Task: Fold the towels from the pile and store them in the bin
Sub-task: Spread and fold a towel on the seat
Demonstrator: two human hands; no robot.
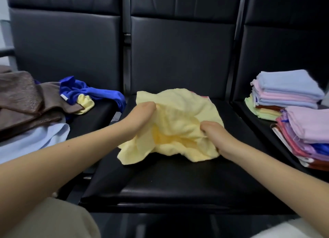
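Loosely bunched on the middle black seat (178,182): yellow towel (178,113), gripped at its left edge by the left hand (140,118) and at its right by the right hand (215,136), fingers buried in cloth.

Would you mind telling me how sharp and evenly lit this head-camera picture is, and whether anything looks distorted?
In the head view, the yellow towel and both hands, left hand and right hand, look slightly soft; wide-angle distortion bows the black seat edges and stretches the forearms at the corners; lighting is dim and even, with faint sheen on the seat's front and mild blur at the folded stack.
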